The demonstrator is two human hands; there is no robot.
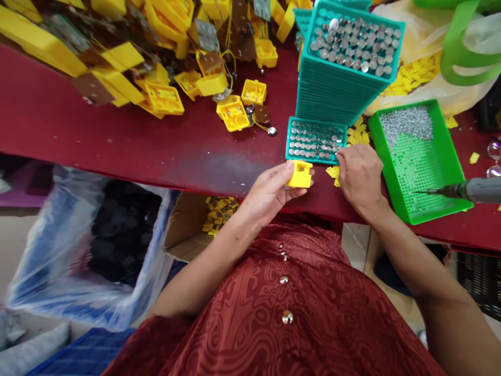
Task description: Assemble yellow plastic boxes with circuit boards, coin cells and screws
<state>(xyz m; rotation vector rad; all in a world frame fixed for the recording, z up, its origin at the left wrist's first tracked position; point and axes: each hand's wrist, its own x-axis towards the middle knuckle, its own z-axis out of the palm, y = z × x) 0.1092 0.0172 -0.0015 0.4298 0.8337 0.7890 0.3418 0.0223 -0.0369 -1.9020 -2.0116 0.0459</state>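
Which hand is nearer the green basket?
Right. The right hand is just left of the green basket, at a corner of the low teal tray; the left hand is farther left, holding a yellow case.

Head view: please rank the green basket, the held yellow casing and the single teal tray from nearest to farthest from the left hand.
1. Yellow casing, held in the left hand.
2. Single teal tray, just beyond that hand.
3. Green basket, off right, past the right hand.
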